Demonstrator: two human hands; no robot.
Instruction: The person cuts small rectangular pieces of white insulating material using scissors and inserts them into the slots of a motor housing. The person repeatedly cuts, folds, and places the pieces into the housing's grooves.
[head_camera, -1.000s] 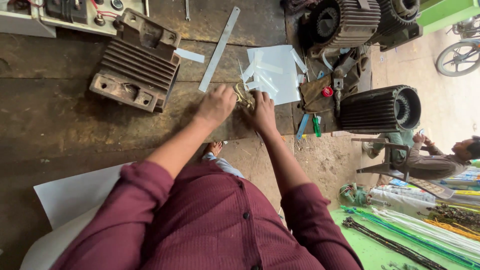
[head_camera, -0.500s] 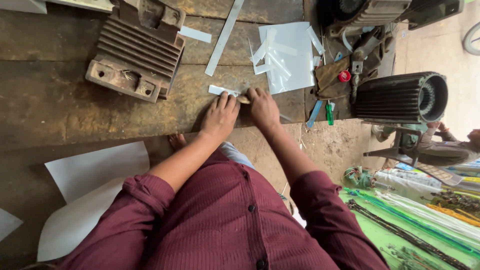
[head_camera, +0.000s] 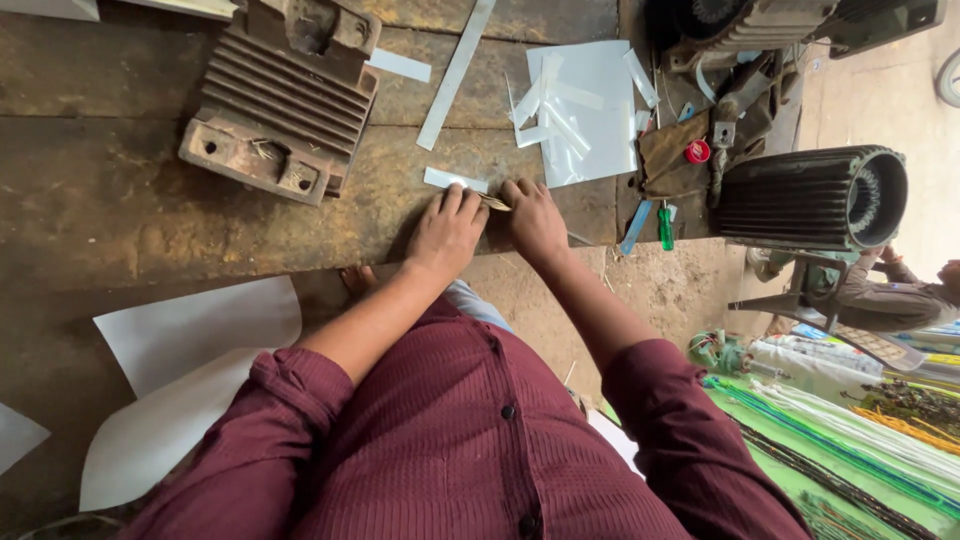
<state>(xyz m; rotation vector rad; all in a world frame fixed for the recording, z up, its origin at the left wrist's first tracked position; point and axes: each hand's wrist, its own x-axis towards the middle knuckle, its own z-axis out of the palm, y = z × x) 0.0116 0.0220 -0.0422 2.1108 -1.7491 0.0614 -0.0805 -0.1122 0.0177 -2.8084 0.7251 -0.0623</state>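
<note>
My left hand (head_camera: 447, 232) rests on the worn wooden bench (head_camera: 120, 210) near its front edge, with its fingertips pressing on a short white strip (head_camera: 452, 180). My right hand (head_camera: 535, 222) lies close beside it and pinches a thin tan tool (head_camera: 495, 202) that points toward the strip. The tool's far end is hidden under my fingers, so I cannot tell what kind it is. Both arms wear maroon sleeves.
A rusty finned metal housing (head_camera: 280, 110) sits at the back left. A long white strip (head_camera: 455, 75) and a white sheet with cut strips (head_camera: 585, 110) lie behind my hands. A black ribbed motor (head_camera: 810, 195), a green screwdriver (head_camera: 665, 225) and another person (head_camera: 900, 290) are at the right.
My hands have slid toward the bench's front edge with the strip and tool. The view has tilted down and shows more of my shirt.
</note>
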